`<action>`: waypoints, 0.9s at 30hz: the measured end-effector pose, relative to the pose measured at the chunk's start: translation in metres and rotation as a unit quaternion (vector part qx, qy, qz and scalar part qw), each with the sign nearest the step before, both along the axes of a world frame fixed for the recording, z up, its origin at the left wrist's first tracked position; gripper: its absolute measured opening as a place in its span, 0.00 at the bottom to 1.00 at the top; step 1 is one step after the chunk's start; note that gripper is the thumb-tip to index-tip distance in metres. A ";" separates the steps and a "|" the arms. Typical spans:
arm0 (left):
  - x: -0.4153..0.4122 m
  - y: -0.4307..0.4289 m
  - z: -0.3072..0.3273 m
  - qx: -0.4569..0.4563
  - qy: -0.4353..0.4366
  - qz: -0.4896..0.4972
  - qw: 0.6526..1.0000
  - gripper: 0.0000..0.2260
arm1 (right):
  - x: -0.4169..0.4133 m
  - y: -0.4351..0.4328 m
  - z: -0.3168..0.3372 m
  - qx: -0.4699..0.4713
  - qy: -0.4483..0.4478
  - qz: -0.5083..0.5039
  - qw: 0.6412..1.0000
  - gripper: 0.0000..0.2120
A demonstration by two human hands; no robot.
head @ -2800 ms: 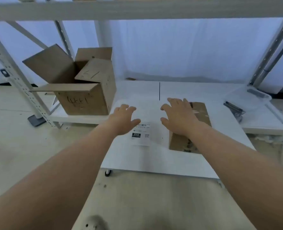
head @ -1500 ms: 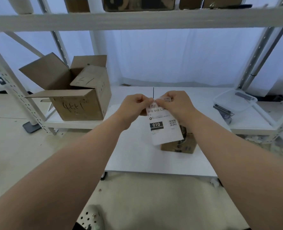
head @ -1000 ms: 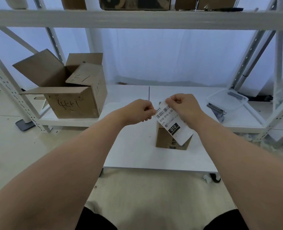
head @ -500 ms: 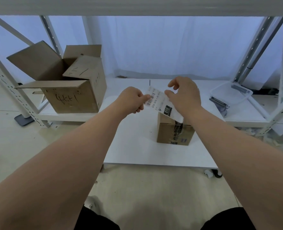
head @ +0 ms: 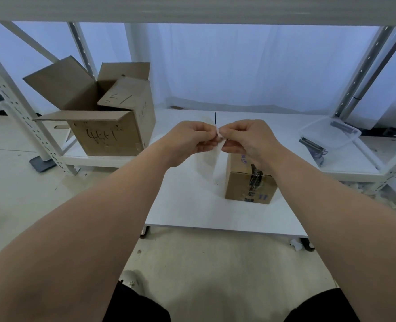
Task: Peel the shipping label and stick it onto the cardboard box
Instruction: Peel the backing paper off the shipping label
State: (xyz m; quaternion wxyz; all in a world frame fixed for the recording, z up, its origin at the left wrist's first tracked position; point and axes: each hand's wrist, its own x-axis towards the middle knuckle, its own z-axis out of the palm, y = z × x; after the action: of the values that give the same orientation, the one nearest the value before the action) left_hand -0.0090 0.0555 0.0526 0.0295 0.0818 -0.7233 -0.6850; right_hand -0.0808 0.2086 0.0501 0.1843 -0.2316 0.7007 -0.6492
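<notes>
Both hands hold the white shipping label by its top edge above the white table. My left hand and my right hand pinch it close together, fingertips almost touching. The label hangs down with its blank back toward me, blurred by motion. A small taped cardboard box stands on the table just right of the hanging label, partly hidden behind my right wrist.
A large open cardboard box with handwritten marks sits on the low shelf at the left. A clear plastic tray with dark tools lies at the right. White rack uprights flank both sides; a shelf beam runs overhead.
The label was lifted off the table, turned in my hands from print-side up to blank side toward me, and both hands now pinch its top edge together.
</notes>
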 end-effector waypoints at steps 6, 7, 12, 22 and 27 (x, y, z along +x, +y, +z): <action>-0.002 0.008 0.001 -0.048 0.008 0.014 0.999 0.03 | 0.001 0.002 -0.002 0.032 0.024 -0.028 0.999 0.06; -0.002 0.009 0.000 -0.063 0.010 0.015 0.998 0.03 | 0.001 0.002 -0.002 0.042 0.031 -0.034 0.998 0.05; -0.005 0.011 -0.004 -0.127 0.025 0.049 0.990 0.06 | 0.005 -0.002 0.000 0.063 0.037 -0.055 0.996 0.05; -0.003 0.014 -0.002 -0.185 0.064 0.061 0.979 0.06 | 0.007 0.001 0.004 0.052 -0.006 -0.047 0.998 0.04; -0.001 0.011 -0.002 -0.181 0.074 0.060 0.979 0.05 | 0.009 0.003 0.007 0.045 -0.022 -0.029 0.998 0.05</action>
State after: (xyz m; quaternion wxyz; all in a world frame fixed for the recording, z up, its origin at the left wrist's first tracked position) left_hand -0.0104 0.0664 0.0510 0.1388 0.0675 -0.8251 -0.5436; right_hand -0.0721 0.2112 0.0567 0.1912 -0.1883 0.7311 -0.6273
